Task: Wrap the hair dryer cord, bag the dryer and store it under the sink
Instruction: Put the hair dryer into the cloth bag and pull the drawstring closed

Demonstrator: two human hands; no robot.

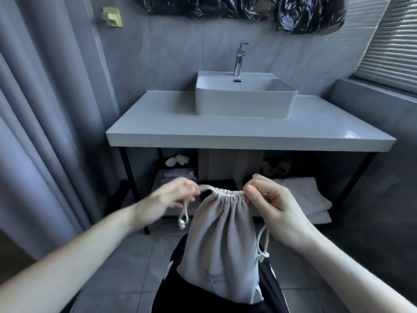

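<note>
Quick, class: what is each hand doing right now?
Left hand: blurred, closed on the mouth of the grey fabric drawstring bag.
Right hand: closed, pinching the bag's gathered mouth on its other side.

Two bare forearms without sleeves, bare hands, left hand (174,195) and right hand (274,205), no rings or watch visible, black trousers (274,288) with white side stripes below the forearms
</note>
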